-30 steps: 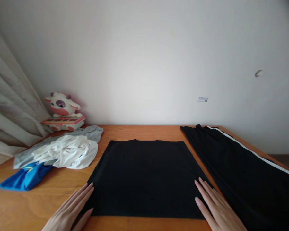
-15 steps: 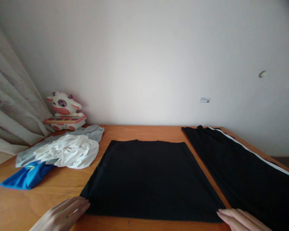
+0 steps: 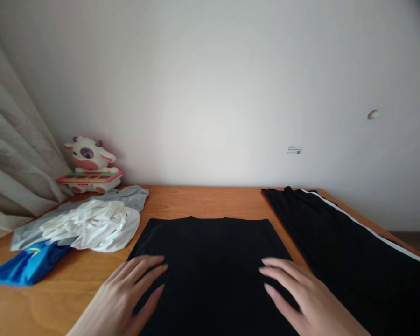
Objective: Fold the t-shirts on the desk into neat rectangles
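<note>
A black garment (image 3: 210,252) is spread flat and folded to a near-rectangle on the wooden table in front of me. Over its left side is my left hand (image 3: 129,289), fingers apart and holding nothing. My right hand (image 3: 297,289) is over the right side in a mirrored pose, its fingers also spread and free of cloth. Whether the fingertips touch the fabric or hover just above it, I cannot tell. The garment's near edge lies out of view at the bottom.
Black pants with a white side stripe (image 3: 329,233) lie along the right. On the left are a crumpled white cloth (image 3: 101,224), a grey cloth (image 3: 136,195) and a blue cloth (image 3: 31,266). Behind them a cow toy with a keyboard (image 3: 91,165) stands by the curtain (image 3: 14,140).
Both hands have let go of the near corners of the black garment and moved inward and up over it. The garment sits slightly nearer to me.
</note>
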`<state>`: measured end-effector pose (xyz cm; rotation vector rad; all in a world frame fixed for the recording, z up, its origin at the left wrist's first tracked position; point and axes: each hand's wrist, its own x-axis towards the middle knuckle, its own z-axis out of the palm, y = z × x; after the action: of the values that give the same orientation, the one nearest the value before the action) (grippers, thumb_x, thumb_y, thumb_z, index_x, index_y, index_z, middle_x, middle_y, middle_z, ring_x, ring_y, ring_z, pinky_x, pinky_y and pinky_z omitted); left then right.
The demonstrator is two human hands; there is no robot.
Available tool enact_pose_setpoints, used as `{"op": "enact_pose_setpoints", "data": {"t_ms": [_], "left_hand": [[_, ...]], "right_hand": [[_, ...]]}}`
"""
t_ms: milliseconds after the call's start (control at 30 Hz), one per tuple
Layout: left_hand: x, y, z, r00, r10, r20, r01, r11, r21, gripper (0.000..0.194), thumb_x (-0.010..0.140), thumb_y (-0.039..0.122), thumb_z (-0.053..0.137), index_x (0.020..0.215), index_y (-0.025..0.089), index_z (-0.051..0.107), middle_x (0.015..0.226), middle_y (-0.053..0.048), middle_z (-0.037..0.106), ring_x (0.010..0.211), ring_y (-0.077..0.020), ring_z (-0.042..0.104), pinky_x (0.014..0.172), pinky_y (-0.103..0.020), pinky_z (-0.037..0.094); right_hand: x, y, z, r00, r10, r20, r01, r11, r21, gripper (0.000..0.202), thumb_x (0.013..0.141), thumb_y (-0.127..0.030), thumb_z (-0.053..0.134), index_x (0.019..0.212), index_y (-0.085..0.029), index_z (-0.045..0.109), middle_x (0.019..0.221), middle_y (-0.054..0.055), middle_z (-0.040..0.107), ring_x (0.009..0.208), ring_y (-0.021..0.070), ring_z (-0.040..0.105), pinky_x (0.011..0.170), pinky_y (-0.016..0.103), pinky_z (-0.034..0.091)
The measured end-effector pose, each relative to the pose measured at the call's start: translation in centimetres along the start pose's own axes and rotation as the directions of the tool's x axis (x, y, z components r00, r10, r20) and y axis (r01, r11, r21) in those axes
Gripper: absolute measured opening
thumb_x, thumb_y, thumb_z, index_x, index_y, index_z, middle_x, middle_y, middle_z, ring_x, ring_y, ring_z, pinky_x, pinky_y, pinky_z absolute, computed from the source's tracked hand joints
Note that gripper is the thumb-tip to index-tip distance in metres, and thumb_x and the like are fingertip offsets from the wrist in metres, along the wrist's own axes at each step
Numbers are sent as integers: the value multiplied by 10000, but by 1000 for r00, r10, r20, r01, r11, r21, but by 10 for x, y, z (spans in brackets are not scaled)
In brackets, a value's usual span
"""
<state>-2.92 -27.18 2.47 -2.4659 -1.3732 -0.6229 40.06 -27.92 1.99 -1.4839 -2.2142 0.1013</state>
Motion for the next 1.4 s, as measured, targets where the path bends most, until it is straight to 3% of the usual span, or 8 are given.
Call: {"op": "enact_pose_setpoints", "data": {"t_ms": [133, 233, 333, 433, 600, 800, 1067, 1400], "left_hand": [[119, 51, 35, 998, -57, 10, 57, 991, -118, 377, 1022, 322, 428, 1313, 209, 640, 1397, -98, 642, 1257, -250, 621, 1073, -428, 522], [154, 70, 87, 984, -171, 57, 177, 975, -136, 432, 993, 188, 396, 1373, 121, 590, 1473, -161, 576, 1348, -273, 552, 1126, -457, 467], [152, 71, 129, 947, -254, 196, 281, 951, -126, 464, 981, 149, 375, 1394, 93, 578, 1481, -170, 570, 1399, -285, 508, 1179, -494, 400], [144, 67, 143, 925, -279, 258, 313, 944, -105, 463, 1010, 208, 356, 1398, 96, 582, 1514, -158, 538, 1451, -285, 443, 1219, -501, 333], [143, 61, 143, 915, -270, 300, 294, 955, -39, 498, 1035, 250, 305, 1464, 119, 523, 1579, -143, 453, 1502, -272, 357, 1237, -503, 287], [137, 34, 144, 945, -41, 325, 92, 985, -144, 506, 1066, 353, 292, 1496, 160, 476, 1599, -126, 427, 1509, -267, 343, 1232, -525, 286], [129, 21, 143, 979, -172, 112, 192, 960, -204, 355, 960, 187, 478, 1248, 154, 684, 1358, -144, 642, 1267, -277, 594, 1106, -457, 478], [127, 24, 139, 985, -74, 155, 108, 968, -228, 377, 971, 155, 447, 1275, 185, 669, 1339, -123, 644, 1245, -258, 598, 1101, -444, 480]], "right_hand": [[111, -51, 38, 997, -77, -24, 80, 990, 118, 460, 1017, -333, 389, 1408, -198, 589, 1461, 110, 590, 1338, 257, 556, 1142, 451, 448], [147, -63, 94, 999, -24, 42, 19, 993, 121, 522, 986, -190, 363, 1483, -92, 486, 1546, 176, 486, 1439, 251, 446, 1195, 435, 365], [150, -60, 133, 976, 84, 202, -93, 995, 33, 568, 982, -177, 351, 1530, -40, 413, 1612, 188, 371, 1517, 279, 308, 1245, 465, 243], [145, -54, 144, 964, 98, 248, -93, 995, -32, 589, 1002, -212, 307, 1558, -22, 351, 1655, 162, 253, 1551, 272, 195, 1265, 455, 161], [146, -52, 145, 962, 109, 251, -95, 993, -66, 594, 1019, -237, 233, 1573, -48, 332, 1660, 128, 242, 1557, 242, 179, 1266, 432, 154], [148, -40, 142, 978, 48, 205, -40, 998, -43, 612, 1024, -387, 362, 1554, -82, 395, 1630, 135, 343, 1515, 282, 310, 1234, 461, 257], [144, -23, 138, 998, -61, 20, 58, 990, 128, 418, 989, -304, 504, 1350, -148, 646, 1503, 141, 548, 1395, 278, 501, 1172, 452, 397], [138, -24, 136, 995, -95, -23, 97, 981, 170, 338, 948, -236, 556, 1252, -179, 692, 1397, 146, 627, 1298, 295, 580, 1137, 511, 440]]}}
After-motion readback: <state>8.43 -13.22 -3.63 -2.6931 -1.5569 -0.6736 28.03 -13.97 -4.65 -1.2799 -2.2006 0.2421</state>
